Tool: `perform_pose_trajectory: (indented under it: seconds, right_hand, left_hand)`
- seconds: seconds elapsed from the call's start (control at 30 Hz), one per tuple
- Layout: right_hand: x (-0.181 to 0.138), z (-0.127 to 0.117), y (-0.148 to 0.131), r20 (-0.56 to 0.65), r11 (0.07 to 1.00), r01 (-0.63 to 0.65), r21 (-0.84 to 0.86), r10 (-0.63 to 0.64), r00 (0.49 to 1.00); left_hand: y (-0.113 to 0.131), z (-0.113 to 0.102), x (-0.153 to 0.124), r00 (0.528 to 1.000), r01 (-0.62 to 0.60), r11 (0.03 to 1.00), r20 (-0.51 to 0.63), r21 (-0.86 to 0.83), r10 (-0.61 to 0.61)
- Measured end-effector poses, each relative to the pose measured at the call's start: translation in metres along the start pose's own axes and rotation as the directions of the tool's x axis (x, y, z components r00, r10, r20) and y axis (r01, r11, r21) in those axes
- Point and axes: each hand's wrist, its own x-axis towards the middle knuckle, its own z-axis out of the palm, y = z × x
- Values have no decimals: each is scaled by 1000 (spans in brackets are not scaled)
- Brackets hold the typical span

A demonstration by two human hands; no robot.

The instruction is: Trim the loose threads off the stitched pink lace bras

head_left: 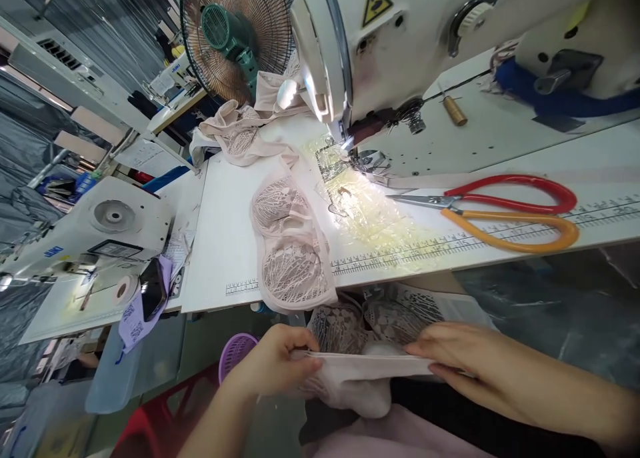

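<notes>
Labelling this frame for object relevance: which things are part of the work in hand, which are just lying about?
In hand:
left hand and right hand gripping the pale pink lace garment piece
matching pink lace bra on the white table
white sewing machine beside it

Lying about:
red and orange handled scissors
green standing fan
purple plastic basket

A white bench [225, 245] carries a white sewing machine [400, 51], whose lamp lights the surface below its needle. A printed ruler strip [410, 251] runs along the near edge of the bench. A pink lace bra piece [290, 251] lies flat near that edge, its lower end reaching over it. Just right of it a crinkled clear plastic sheet [370, 218] spreads under the needle area. Scissors with one red and one orange handle [500, 211] lie further right, closed, tips toward the machine. At the far end sits a heap of pink fabric [240, 135].
</notes>
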Motion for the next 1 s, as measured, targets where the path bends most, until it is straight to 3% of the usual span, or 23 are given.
perform_pose_trajectory:
  seconds: [0.3, 0.6, 0.73, 0.83, 1.0]
  right_hand:
    - [-11, 6, 13, -161, 1000, 26, 13, -23, 987]
    - [-17, 16, 10, -241, 991, 107, 77, -86, 967]
    - [-16, 21, 7, -284, 981, 165, 99, -131, 950]
    - [-14, 25, 3, -380, 979, 185, 85, -140, 914]
    - [-14, 29, -3, -476, 985, 153, 78, -98, 874]
  left_hand:
    - [-13, -6, -9, 996, 95, 985, 16, -142, -93]
    - [-12, -12, -21, 1000, 16, 999, -2, 29, -16]
    - [-8, -13, -29, 992, -107, 981, -51, 161, 117]
    - [-6, -10, -36, 979, -189, 971, -50, 147, 198]
    - [-6, -5, -46, 989, -77, 985, -112, 156, 95]
